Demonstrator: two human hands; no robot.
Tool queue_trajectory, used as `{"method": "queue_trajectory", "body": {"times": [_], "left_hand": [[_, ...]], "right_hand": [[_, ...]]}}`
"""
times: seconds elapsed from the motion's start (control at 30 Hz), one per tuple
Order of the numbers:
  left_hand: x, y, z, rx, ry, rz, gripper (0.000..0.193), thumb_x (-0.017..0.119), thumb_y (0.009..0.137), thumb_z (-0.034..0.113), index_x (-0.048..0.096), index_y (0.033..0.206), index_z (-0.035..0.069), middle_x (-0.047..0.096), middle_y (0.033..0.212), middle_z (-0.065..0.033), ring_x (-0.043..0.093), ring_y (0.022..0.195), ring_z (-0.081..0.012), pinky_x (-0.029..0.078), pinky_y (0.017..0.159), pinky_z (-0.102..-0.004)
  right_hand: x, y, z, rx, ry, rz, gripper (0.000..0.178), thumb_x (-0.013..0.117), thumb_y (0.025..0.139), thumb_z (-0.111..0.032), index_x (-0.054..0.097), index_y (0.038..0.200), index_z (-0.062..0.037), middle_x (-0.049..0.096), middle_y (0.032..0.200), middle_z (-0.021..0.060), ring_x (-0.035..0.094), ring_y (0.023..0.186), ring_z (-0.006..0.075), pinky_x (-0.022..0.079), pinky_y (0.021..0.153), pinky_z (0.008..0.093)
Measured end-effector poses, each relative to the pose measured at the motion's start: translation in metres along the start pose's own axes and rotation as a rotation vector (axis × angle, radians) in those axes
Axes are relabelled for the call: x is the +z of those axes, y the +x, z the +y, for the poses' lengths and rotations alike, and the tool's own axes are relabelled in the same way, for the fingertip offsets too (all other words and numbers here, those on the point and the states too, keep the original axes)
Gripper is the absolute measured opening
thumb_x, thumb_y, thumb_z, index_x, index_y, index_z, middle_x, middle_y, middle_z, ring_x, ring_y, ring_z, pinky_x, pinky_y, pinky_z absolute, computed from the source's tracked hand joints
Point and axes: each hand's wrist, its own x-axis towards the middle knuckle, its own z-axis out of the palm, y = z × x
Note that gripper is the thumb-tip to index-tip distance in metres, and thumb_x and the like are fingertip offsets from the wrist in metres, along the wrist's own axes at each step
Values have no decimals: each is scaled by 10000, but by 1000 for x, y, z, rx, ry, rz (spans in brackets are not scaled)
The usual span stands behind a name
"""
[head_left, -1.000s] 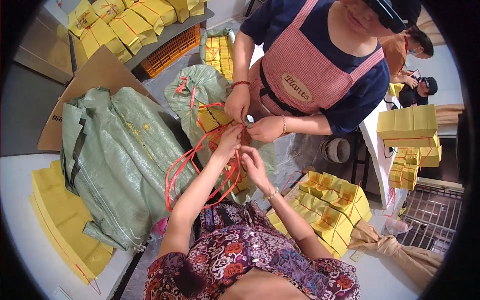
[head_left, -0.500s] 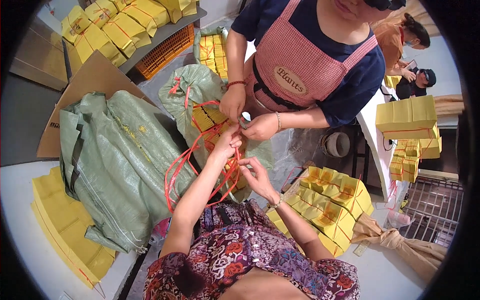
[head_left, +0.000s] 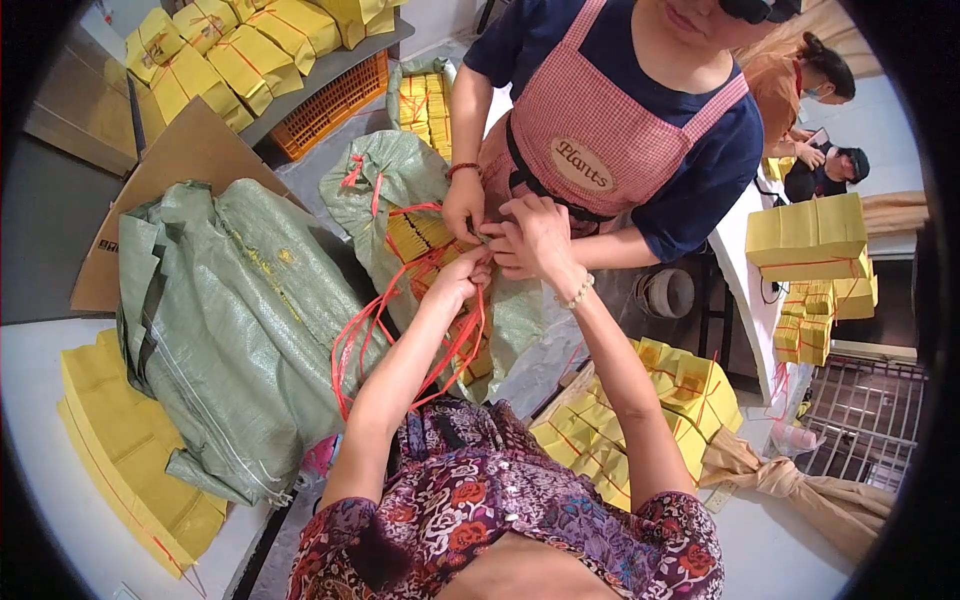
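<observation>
In front of me stands an open green woven sack (head_left: 395, 165) with bundles of yellow paper (head_left: 415, 235) inside. Loops of red plastic string (head_left: 362, 340) hang over its near side. My left hand (head_left: 465, 273) is closed at the sack's mouth, with red string running down from its fingers. My right hand (head_left: 538, 235) is at the same spot, its fingers bent in over a co-worker's hand; what they pinch is hidden. The co-worker's other hand (head_left: 463, 207) meets mine from the far side, with a small dark item between the fingers.
A filled green sack (head_left: 250, 310) lies to the left, against a cardboard sheet (head_left: 150, 210). Tied yellow paper bundles (head_left: 650, 400) are piled at right, on a white table (head_left: 735, 270) and on a grey table at far left. An orange crate (head_left: 330, 105) and a bucket (head_left: 668, 290) stand beyond.
My right hand has moved up and away from the hanging red string to the co-worker's hands. My left hand stays near the same place, with its string now hanging looser.
</observation>
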Motion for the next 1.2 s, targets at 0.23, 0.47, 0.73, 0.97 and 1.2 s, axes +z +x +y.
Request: {"method": "queue_trajectory", "body": {"times": [0.23,0.47,0.73,0.97,1.2], "left_hand": [[0,4,-7,9,-50,92,64,570,893,161,541,868,110,448,636,32,312,442,-54,247,383,-179],[-10,1,-5,89,-167,-143,48,558,851,154,546,864,110,522,692,13,362,448,-66,258,392,-183],[17,-3,-2,70,-85,-264,117,506,869,205,535,839,96,551,713,-21,401,470,-121,312,452,-241],[9,-25,3,79,178,-24,281,580,817,385,529,747,118,501,607,-1,461,494,-167,362,477,-316],[-3,-24,11,53,279,-119,345,402,896,436,493,857,106,487,652,-6,329,420,-92,251,394,-237]], "right_hand": [[3,6,4,122,222,-61,139,588,768,-151,618,870,-62,587,810,124,569,777,313,427,671,413],[-36,-37,-51,102,331,153,147,574,784,-18,613,925,-20,594,826,150,586,785,313,470,706,361],[-18,-148,-93,207,500,-31,172,575,773,20,602,930,-46,576,820,128,565,764,299,463,675,364],[-6,-189,-112,454,686,-160,119,563,823,-35,612,932,-30,585,835,128,586,766,286,473,674,343],[21,-167,-81,567,704,-50,223,582,839,-88,548,1046,-12,579,897,119,577,785,214,477,682,315]]}}
